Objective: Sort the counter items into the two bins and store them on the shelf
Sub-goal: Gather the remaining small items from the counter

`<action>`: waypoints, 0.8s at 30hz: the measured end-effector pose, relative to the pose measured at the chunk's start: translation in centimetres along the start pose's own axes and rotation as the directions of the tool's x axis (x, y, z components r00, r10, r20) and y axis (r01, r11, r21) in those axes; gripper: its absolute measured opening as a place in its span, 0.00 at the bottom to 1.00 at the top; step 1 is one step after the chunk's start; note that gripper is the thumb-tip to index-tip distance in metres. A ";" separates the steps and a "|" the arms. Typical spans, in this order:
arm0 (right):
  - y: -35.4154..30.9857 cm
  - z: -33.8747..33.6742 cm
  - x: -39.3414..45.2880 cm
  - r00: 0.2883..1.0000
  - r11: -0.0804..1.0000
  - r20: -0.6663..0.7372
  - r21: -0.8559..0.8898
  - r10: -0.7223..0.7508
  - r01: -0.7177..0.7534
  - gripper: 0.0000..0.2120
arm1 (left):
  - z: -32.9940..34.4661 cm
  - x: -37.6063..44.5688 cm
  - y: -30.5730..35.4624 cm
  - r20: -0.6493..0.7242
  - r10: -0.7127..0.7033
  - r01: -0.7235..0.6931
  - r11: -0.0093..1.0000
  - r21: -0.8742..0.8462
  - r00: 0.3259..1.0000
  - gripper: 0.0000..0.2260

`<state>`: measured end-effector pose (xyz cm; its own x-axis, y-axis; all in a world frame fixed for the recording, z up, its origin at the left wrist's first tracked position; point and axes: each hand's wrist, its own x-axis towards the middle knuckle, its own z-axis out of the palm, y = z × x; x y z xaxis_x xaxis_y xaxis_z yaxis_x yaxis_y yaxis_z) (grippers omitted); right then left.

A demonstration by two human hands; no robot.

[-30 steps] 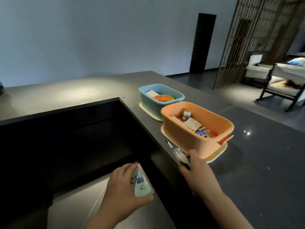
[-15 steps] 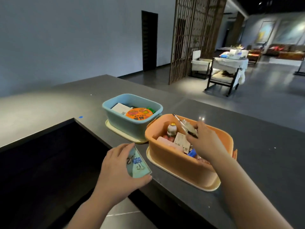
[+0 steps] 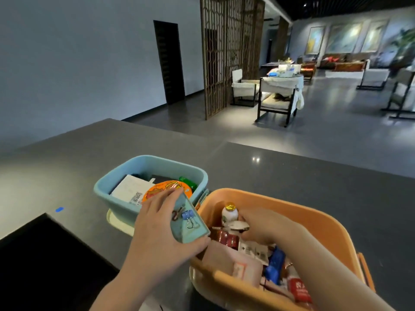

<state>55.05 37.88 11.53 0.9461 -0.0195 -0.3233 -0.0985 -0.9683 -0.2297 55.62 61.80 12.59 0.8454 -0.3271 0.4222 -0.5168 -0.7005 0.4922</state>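
While my left hand (image 3: 157, 234) is gripping a small teal tray (image 3: 190, 223) of binder clips (image 3: 188, 217) between fingers and thumb, just before the blue bin (image 3: 125, 185), my right hand (image 3: 267, 227) is reaching into the orange bin (image 3: 314, 223) on the bench (image 3: 292, 182), fingers curling around a clear packet (image 3: 238, 226).

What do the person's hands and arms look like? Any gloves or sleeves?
Both are bare. The left hand and the right hand wear no gloves, and no rings or watch show. Both forearms are uncovered as far as the picture's bottom edge, so no sleeves are seen.
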 end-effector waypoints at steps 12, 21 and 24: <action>-0.2 -1.0 1.4 0.993 0.995 -0.107 0.091 -0.041 0.051 0.16 | 2.5 7.5 -2.5 0.021 0.085 -0.083 0.993 -0.087 0.996 0.45; -1.3 -1.7 1.4 0.990 0.983 -0.103 0.164 0.095 -0.077 0.17 | 2.0 11.5 -7.3 0.086 0.113 -0.099 0.984 -0.149 0.990 0.44; -3.9 -3.9 2.7 0.982 0.978 -0.162 0.197 0.098 -0.066 0.17 | 1.2 13.6 -10.7 0.110 0.010 0.014 0.977 -0.215 0.994 0.45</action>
<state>59.19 40.63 15.09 0.9693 -0.1549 -0.1911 -0.2190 -0.8970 -0.3840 72.79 64.08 12.11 0.8501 -0.4014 0.3410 -0.5216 -0.5523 0.6503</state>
